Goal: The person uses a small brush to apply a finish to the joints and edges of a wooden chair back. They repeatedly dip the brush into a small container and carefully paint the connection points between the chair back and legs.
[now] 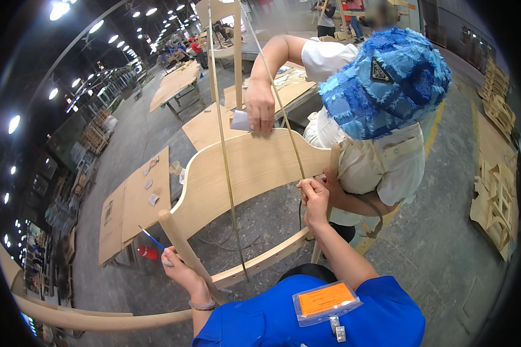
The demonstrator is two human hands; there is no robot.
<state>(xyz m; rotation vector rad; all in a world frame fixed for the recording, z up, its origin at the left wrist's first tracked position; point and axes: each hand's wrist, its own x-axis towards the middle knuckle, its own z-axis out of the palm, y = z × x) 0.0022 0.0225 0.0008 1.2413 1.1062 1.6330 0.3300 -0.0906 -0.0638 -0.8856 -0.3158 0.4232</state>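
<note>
Single head fisheye, looking down, close over hands, workshop floor beyond.

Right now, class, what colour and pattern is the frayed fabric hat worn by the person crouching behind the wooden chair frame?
The frayed fabric hat is a patchwork of light and dark blue, seen best in the head view.

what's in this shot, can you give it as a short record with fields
setting: large workshop with a concrete floor
left hand: grips a round wooden post of a chair frame, a blue pen beside it
right hand: closed on a thin strip by the curved wooden panel
co-worker: blue patchwork hat, hand pressing sandpaper on the panel's top edge
nearby: plywood worktables
</note>
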